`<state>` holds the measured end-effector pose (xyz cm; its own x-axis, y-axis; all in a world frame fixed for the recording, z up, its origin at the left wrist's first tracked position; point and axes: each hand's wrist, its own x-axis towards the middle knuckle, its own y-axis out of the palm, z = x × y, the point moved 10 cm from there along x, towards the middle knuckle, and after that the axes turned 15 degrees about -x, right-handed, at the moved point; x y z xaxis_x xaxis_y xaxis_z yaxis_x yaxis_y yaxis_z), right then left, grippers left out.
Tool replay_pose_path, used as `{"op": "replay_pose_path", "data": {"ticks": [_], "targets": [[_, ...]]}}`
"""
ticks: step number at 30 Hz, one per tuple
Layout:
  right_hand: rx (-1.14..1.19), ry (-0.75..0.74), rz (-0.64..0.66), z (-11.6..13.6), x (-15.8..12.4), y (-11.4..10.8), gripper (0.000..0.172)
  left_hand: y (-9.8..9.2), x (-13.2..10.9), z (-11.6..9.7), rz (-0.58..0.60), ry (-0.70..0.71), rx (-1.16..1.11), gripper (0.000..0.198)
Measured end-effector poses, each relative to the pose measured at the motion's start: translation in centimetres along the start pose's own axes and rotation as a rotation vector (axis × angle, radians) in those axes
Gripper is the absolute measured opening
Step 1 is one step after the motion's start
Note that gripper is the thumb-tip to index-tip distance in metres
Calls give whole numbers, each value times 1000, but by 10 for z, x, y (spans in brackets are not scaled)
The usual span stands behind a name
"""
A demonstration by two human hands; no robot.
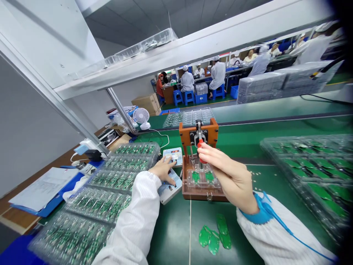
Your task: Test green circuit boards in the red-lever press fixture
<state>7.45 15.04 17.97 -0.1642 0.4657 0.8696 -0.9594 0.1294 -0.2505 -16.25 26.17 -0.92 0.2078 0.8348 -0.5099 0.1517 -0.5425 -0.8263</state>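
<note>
My left hand [164, 170] lies with fingers spread over two light-coloured instrument boxes. The far box [178, 151] has a lit red digital display, and the near box [166, 191] sits at an angle in front of it. My right hand [231, 176], with a blue wrist strap [255, 211], is closed on the red handle [200, 144] of a toggle clamp. That clamp is mounted on an orange-brown test fixture [185, 129]. Under it, a clear plate holds two small green circuit boards [195, 177]. Several loose green boards [213, 241] lie on the bench in front.
Clear trays of green boards [110, 180] line my left side. Another tray stack [317, 162] stands at right. A small white fan [141, 116] and a blue tray of papers [44, 191] are at left. An overhead shelf [193, 48] spans the bench; co-workers sit beyond.
</note>
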Motion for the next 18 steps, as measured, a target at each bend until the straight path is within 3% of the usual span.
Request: {"op": "replay_pose_path", "data": {"ticks": [9,18], "targets": [[-13,2,-15,-1,-2,0,58,2,3,0,3,-4,26,125],[-27,14,-21,-4,-3,0,54,-3,-5,21,3,-61,-15,133]]}}
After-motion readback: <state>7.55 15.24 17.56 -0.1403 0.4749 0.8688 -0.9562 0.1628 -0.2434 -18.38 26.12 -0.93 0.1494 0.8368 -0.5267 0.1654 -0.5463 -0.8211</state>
